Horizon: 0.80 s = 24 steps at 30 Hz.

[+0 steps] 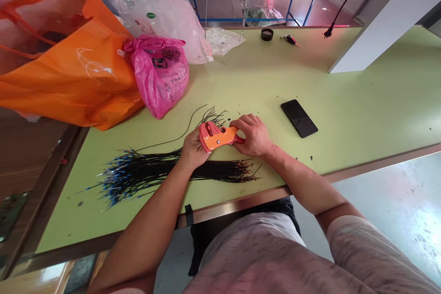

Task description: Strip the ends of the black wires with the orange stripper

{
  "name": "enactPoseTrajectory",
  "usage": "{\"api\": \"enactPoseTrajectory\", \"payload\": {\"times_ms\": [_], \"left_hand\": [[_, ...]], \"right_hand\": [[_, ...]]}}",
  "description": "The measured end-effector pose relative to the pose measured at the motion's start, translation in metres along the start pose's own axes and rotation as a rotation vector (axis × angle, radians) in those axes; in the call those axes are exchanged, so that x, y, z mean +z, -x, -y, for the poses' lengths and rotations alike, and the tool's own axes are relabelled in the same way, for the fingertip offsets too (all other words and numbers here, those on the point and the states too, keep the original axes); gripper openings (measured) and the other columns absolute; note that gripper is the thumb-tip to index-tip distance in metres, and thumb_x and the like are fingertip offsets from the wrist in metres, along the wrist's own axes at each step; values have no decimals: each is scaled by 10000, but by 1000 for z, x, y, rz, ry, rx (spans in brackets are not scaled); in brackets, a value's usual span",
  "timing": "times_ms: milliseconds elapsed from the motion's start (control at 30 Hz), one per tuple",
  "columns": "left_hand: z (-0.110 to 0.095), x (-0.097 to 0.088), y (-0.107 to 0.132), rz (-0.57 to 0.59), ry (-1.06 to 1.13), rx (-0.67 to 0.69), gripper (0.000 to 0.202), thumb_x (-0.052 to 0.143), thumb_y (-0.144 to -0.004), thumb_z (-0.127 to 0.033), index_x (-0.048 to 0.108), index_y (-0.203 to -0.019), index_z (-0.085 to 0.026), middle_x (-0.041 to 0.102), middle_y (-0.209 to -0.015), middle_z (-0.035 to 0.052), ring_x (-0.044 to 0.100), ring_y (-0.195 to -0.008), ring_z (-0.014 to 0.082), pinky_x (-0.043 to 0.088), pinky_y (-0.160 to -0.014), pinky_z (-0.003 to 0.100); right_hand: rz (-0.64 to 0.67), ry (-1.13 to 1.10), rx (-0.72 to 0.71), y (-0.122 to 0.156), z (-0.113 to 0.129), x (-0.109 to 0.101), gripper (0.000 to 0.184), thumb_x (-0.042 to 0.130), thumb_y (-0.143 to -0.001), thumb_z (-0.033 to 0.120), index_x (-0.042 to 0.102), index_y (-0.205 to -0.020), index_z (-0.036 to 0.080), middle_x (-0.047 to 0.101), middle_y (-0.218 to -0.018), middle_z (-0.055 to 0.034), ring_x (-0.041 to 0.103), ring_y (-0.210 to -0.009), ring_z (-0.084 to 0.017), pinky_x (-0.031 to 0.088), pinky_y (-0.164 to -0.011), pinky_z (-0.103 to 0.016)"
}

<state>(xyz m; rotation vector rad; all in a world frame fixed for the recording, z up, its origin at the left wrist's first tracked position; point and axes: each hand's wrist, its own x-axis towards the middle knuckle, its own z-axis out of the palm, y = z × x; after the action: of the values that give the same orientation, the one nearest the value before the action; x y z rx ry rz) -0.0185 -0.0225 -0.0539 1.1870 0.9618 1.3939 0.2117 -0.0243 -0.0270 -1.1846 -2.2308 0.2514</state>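
An orange and red wire stripper (222,138) is held above the table between my two hands. My right hand (254,135) is closed around its handles, at the right end. At the jaw end, my left hand (193,149) is closed against the red head, its fingers mostly hidden behind the tool. Whether a wire sits in the jaws I cannot tell. Below my hands lies a thick bundle of black wires (155,168), with blue tips at the left and bare-looking ends at the right. A smaller bunch of black wires (212,115) spreads out just behind the stripper.
A black phone (299,118) lies to the right on the green table (248,85). Orange bag (69,69), tied pink bag (161,76) and clear plastic bags (165,14) crowd the left back. Farther back are a black ring (267,34), keys (290,40) and a hanging plug (328,32).
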Motion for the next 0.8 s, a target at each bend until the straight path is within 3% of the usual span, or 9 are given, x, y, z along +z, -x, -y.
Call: {"api": "enactPoseTrajectory", "payload": {"times_ms": [100,300,500,700,800], "left_hand": [[1,0,1,19,-42,54,491,1039,-603,-553,755,-792,-201,773,-815,37,719,-757,205,621,-769,352],[-5,0,1,66,40,20,504,994,-653,-656,785,-768,-212,715,-732,6,669,-693,180,603,-687,330],[-2,-4,1,88,-81,74,475,996,-649,-623,793,-790,-218,787,-823,43,731,-756,214,642,-744,359],[-2,-5,3,91,-212,182,340,950,-769,-492,809,-876,-202,810,-870,58,757,-787,230,657,-733,363],[-4,-6,4,105,-263,220,325,968,-743,-458,810,-877,-208,809,-873,59,758,-782,233,663,-731,373]], "right_hand": [[1,3,-6,-1,0,-1,397,736,-973,504,742,-1243,213,754,-1121,-117,577,-975,-274,454,-906,-428],[8,18,-24,-2,0,-6,370,712,-983,490,740,-1236,222,756,-1137,-119,578,-1001,-280,440,-913,-433],[18,2,-30,-1,-2,-2,373,743,-959,486,733,-1227,227,754,-1118,-109,573,-982,-271,444,-909,-424],[27,7,-34,-1,-2,0,401,714,-967,516,738,-1227,211,753,-1102,-117,575,-965,-267,449,-896,-417],[30,12,-28,-2,-1,-1,407,715,-961,541,744,-1199,211,759,-1070,-114,579,-944,-259,448,-889,-405]]}}
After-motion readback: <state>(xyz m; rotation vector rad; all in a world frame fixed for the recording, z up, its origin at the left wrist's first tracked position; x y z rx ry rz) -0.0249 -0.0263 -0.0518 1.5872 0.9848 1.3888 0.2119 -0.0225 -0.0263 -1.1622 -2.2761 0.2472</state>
